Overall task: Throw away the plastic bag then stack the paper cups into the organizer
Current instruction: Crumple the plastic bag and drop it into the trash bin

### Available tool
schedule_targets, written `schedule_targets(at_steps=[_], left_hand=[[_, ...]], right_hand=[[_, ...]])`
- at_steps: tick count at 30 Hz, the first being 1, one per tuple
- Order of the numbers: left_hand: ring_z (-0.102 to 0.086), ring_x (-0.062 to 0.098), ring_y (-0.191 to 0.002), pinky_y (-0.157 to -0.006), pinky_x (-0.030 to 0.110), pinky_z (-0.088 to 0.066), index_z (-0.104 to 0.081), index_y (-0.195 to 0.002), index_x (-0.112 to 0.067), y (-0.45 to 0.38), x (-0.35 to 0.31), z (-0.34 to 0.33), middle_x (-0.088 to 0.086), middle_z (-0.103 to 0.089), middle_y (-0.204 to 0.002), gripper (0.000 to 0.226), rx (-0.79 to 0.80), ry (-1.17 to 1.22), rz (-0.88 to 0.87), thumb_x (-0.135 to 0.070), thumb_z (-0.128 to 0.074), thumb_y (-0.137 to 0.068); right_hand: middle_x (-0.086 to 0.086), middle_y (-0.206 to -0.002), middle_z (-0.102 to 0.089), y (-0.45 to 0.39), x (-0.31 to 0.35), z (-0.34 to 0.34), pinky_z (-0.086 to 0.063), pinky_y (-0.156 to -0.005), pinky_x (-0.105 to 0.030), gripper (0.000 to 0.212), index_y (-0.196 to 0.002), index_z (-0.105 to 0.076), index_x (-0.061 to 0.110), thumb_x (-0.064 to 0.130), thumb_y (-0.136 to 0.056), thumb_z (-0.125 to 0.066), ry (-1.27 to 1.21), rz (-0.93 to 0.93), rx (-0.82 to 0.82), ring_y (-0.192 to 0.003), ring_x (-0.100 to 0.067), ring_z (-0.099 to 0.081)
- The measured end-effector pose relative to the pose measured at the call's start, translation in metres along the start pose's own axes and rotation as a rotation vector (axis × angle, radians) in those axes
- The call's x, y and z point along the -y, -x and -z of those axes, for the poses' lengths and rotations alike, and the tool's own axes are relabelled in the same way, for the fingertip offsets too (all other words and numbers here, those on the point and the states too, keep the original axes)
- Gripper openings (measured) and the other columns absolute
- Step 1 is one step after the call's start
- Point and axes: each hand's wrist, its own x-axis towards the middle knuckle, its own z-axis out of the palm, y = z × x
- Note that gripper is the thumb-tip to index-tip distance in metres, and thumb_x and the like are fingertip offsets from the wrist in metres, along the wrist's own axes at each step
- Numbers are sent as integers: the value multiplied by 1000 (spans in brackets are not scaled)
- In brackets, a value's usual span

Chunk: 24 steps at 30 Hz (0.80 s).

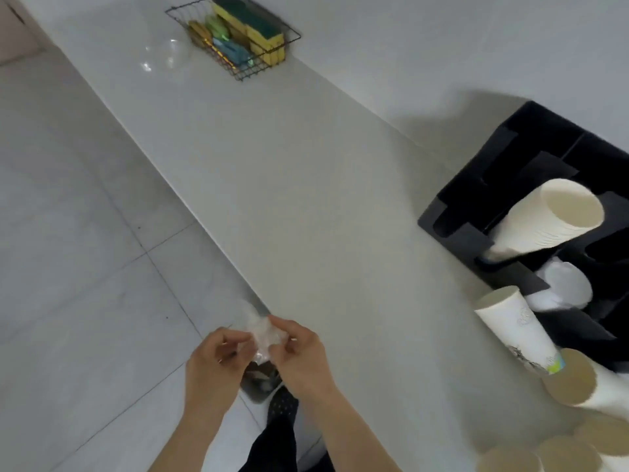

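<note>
I see a pale worktop (pixel 272 185) running from six o'clock up to eleven o'clock, its front edge cutting diagonally across my view. A plain white wall (pixel 442 46) backs it from twelve to two o'clock. At nine o'clock lies a floor (pixel 68 250) of large light grey tiles with thin dark joints. A wire basket (pixel 235 39) of sponges sits at twelve o'clock on the worktop. Light is soft and even, with faint shadows.
</note>
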Motion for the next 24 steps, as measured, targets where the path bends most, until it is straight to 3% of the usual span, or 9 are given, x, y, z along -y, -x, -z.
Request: schedule_targets(at_steps=[3,5,9,11,16,20,24], left_hand=[[-70,-4,-83,-66,13,-54,-69,-83,-33,-10,38,21,-22,-75,-89,25,-61,-17,70,-13,-83,-80],[-69,-7,-84,-68,17,-52,-64,-89,-35,-16,68,30,-26,-73,-92,32,-91,-28,137,-16,-86,-77],[-68,-7,-87,-81,27,-53,-59,-98,-39,-33,133,30,-28,-74,-91,43,-62,-27,240,-16,-87,-77],[-68,-6,-86,-82,27,-54,-59,-99,-39,-48,166,19,-28,-73,-89,43,-33,-56,244,-14,-87,-78],[-69,-6,-84,-79,22,-59,-57,-97,-39,-98,236,-23,-17,-74,-90,40,20,-77,276,-13,-83,-81],[-70,-2,-87,-80,27,-61,-57,-99,-32,-130,291,-53,-18,-71,-95,34,42,-94,309,-12,-79,-83],[-68,7,-94,-86,35,-59,-52,-101,-35,-152,330,-70,-15,-70,-102,32,94,-261,333,-23,-76,-86]], right_hand=[[-3,-115,-74,-11,-18,-40,-60,-90,-36,41,-127,-69,22,4,-90,-64,111,-2,50,-101,-20,-72],[-1,-111,-74,-17,-33,-63,-61,-88,-36,44,-128,-66,23,2,-88,-65,179,-42,82,-99,-19,-72],[10,-97,-71,-40,-74,-95,-59,-76,-20,43,-114,-61,27,1,-81,-73,278,-145,103,-88,-6,-69],[12,-94,-70,-60,-98,-106,-59,-76,-19,39,-107,-63,27,1,-80,-75,332,-179,87,-86,-5,-69],[3,-109,-63,-123,-161,-126,-59,-87,-36,35,-110,-68,23,1,-83,-71,513,-190,22,-97,-17,-66],[-3,-116,-59,-169,-217,-140,-52,-83,-28,32,-115,-65,24,6,-88,-68,648,-181,49,-93,-16,-59],[-6,-123,-56,-195,-256,-153,-47,-79,-24,34,-123,-63,20,12,-90,-69,699,-200,109,-90,-15,-54]])
